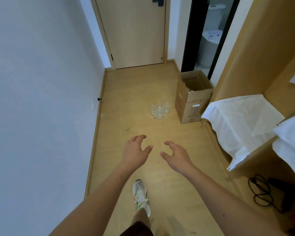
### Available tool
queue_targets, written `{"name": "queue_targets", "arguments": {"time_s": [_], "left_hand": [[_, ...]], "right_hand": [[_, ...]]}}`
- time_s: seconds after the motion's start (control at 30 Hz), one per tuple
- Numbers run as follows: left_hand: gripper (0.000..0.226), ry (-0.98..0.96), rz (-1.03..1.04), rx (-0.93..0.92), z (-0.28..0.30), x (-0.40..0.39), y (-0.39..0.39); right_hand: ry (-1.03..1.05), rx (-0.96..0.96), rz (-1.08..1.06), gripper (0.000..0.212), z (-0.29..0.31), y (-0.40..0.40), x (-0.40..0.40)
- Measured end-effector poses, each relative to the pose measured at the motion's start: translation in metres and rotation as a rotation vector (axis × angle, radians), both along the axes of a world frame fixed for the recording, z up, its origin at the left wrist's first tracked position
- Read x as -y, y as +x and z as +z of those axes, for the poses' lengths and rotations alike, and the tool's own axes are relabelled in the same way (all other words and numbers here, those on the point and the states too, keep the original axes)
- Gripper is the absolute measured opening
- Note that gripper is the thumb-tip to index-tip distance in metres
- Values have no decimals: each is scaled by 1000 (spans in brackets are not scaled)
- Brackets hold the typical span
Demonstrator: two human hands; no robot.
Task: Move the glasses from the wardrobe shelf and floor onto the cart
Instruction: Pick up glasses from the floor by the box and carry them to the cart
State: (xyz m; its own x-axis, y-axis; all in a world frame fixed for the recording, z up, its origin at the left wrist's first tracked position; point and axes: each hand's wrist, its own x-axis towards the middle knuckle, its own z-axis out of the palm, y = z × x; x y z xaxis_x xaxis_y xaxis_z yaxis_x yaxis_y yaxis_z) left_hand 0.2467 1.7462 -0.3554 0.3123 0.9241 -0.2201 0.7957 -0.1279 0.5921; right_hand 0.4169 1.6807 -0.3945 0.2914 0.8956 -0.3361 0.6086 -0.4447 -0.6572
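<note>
Head view looks down a hallway of pale wooden floor (123, 92) toward a closed door (133, 31). White cloth (237, 123) drapes a wardrobe shelf at right. An open cardboard box (192, 97) stands just beside a cluster of clear glasses (159, 109) on the floor. Left hand (134, 152) and right hand (175, 155) reach forward, each grip released, fingers loosely curved around nothing, well apart from the glasses.

The glasses (159, 109) stand clustered on the wooden floor (136, 92). Just right of the glasses an open cardboard box (192, 97) blocks that side. Left of the glasses, bare floor runs to the wall (41, 82). Nearer than the glasses, open floor lies under both empty hands (134, 150) (176, 155). Behind the glasses, floor reaches the closed door (134, 31).
</note>
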Motion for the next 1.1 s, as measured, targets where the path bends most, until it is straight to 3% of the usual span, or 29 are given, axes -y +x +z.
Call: {"name": "queue_targets", "arguments": {"time_s": [0.43, 1.1], "left_hand": [[56, 9, -92, -20, -32, -232, -5], [57, -117, -72, -51, -85, -421, 23]], "right_hand": [[-114, 161, -25, 58, 2, 2, -208], [-261, 194, -3, 57, -37, 41, -399]]}}
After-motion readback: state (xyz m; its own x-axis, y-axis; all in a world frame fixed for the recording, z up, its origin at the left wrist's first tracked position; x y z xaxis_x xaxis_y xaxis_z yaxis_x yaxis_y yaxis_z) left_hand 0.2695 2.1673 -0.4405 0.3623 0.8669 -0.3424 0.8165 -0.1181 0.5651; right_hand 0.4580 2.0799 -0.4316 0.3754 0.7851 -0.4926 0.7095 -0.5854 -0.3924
